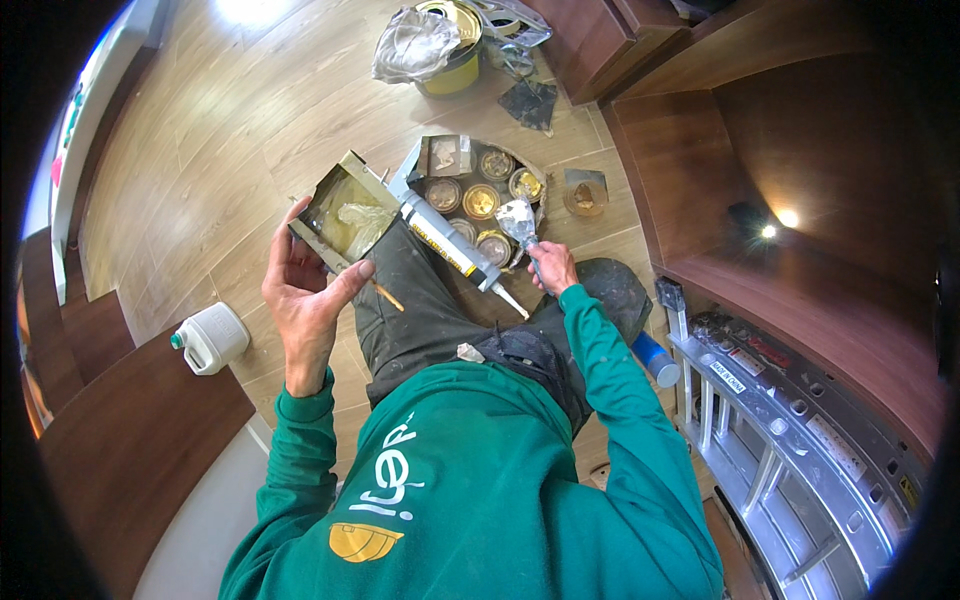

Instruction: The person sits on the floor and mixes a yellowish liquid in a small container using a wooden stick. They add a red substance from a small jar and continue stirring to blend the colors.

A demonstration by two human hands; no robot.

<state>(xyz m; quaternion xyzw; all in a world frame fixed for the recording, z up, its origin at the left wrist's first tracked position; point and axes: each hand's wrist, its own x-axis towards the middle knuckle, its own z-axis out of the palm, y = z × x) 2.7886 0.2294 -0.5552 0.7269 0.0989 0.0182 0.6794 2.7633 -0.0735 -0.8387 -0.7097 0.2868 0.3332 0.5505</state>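
Over a plank floor [200,190] by brown cabinetry [672,165] and a ladder [790,440], the left hand [302,305] grips a tray [336,190], the right hand [553,268] a scraper [520,224].

In my left hand [310,295] sits the tray [332,182]; in my right hand [553,267], the putty knife [517,218], its blade over the box [542,217] of jars [481,201] before me. The sealant tube [440,236] lies between tray and box. Beyond them — the bucket [452,82], cloth [414,46] on top. Left of me is the jerrycan [213,338]; right — the ladder [765,450], beside the cabinet [850,300].
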